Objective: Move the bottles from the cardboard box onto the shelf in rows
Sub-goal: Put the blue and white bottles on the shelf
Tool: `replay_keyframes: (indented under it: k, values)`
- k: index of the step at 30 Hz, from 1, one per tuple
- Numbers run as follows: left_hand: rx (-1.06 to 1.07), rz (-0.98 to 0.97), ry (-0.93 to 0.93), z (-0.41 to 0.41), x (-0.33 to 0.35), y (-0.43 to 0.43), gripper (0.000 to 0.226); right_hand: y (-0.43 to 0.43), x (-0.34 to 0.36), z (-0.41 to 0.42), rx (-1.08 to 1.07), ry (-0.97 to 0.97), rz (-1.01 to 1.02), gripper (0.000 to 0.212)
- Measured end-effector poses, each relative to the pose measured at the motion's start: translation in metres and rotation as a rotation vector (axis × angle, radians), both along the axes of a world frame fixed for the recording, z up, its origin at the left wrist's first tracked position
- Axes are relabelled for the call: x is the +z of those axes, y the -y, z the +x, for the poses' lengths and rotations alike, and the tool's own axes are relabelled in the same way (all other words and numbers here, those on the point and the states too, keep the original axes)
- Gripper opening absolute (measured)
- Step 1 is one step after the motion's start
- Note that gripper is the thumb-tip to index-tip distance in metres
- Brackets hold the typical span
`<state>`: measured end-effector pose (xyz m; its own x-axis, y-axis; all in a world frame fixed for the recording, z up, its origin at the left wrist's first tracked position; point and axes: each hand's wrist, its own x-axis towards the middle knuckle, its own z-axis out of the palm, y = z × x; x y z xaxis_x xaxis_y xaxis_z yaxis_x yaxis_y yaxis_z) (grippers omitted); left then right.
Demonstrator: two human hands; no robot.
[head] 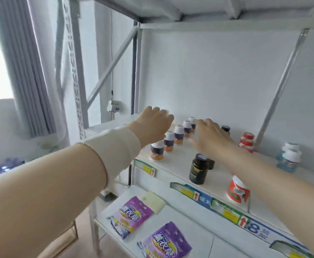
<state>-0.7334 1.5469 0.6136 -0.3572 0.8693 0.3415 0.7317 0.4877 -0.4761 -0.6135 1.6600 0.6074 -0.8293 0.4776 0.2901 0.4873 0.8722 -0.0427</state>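
Observation:
A row of several white-capped bottles with dark and orange labels (178, 135) runs from front to back on the white shelf (176, 164). My left hand (155, 125) is just left of the row's far end; its fingers curl down round a bottle, of which only a bit of white cap shows at the knuckles. My right hand (208, 133) reaches in from the right with straight fingers, its fingertips touching the row's far bottles. The cardboard box is out of view.
On the same shelf stand dark brown bottles (198, 169), red-and-white bottles (238, 189) and blue bottles with white caps (290, 155). Purple bags (132, 215) lie on the lower shelf. A perforated steel upright (78, 71) stands at the left, with a curtain behind it.

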Motion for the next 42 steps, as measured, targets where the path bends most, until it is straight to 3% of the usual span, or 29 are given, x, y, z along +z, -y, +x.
replay_keyframes:
  k: [9,17,24,30,36,42]
  values:
    - [0.362,-0.067,0.107,-0.160,-0.050,0.257,0.045,0.215,-0.056,-0.211,0.355,0.131,0.045,0.056]
    - [0.619,-0.118,0.291,-0.269,-0.134,0.403,0.045,0.349,-0.130,-0.353,0.593,0.295,0.091,0.052]
    - [0.715,-0.148,0.395,-0.391,-0.210,0.456,0.047,0.399,-0.218,-0.486,0.749,0.404,0.106,0.060]
    - [0.784,-0.210,0.662,-0.472,-0.305,0.489,0.044,0.430,-0.317,-0.579,0.840,0.640,0.025,0.059]
    - [0.851,-0.218,0.867,-0.527,-0.412,0.532,0.027,0.472,-0.418,-0.646,0.917,0.850,0.006,0.056]
    - [0.848,-0.293,1.072,-0.576,-0.521,0.554,0.043,0.500,-0.521,-0.692,0.886,1.022,-0.076,0.053]
